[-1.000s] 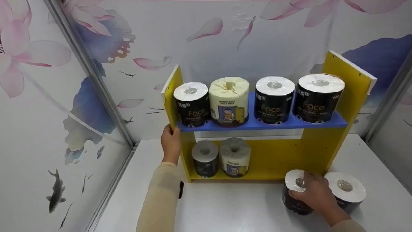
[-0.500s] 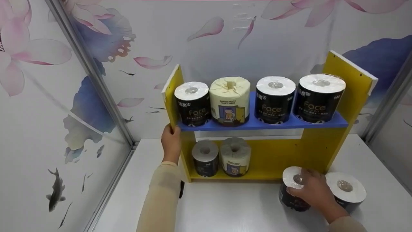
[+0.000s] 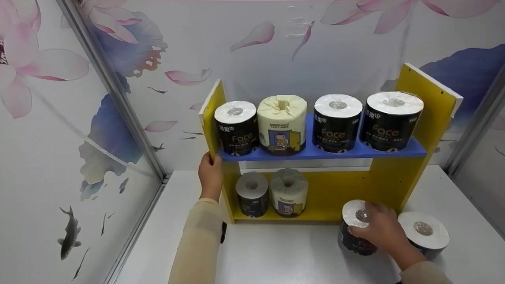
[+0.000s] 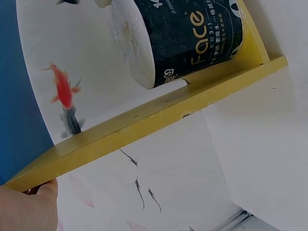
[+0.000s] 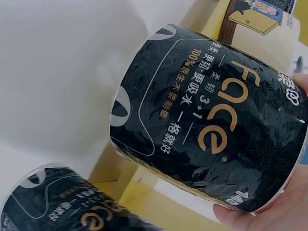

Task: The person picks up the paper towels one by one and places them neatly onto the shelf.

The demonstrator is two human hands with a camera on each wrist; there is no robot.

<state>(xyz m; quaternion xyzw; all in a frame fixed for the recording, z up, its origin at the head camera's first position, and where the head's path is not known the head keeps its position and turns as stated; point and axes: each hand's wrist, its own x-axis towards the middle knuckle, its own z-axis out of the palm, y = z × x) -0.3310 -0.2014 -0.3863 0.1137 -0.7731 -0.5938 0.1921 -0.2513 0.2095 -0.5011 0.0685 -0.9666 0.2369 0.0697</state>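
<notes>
My right hand point(image 3: 380, 230) grips a black-wrapped toilet paper roll point(image 3: 357, 238) from its right side, in front of the lower right of the shelf. In the right wrist view this roll point(image 5: 207, 115) fills the middle, its "Face" label showing and the hand at its top end. It looks slightly tilted and raised off the table. My left hand point(image 3: 210, 177) holds the yellow left side panel of the shelf point(image 3: 213, 130), just below the blue board. The left wrist view shows the thumb and part of the hand point(image 4: 33, 207) at the panel's edge; the other fingers are mostly hidden.
The blue board point(image 3: 307, 152) carries three black rolls and a cream roll point(image 3: 282, 126). On the yellow bottom board stand a black roll point(image 3: 251, 195) and a cream roll point(image 3: 288, 193). Another black roll point(image 3: 428, 232) stands on the white table point(image 3: 284, 252), right of my right hand.
My right hand has carried the black roll a little to the left and towards the shelf. The left hand has stayed on the side panel.
</notes>
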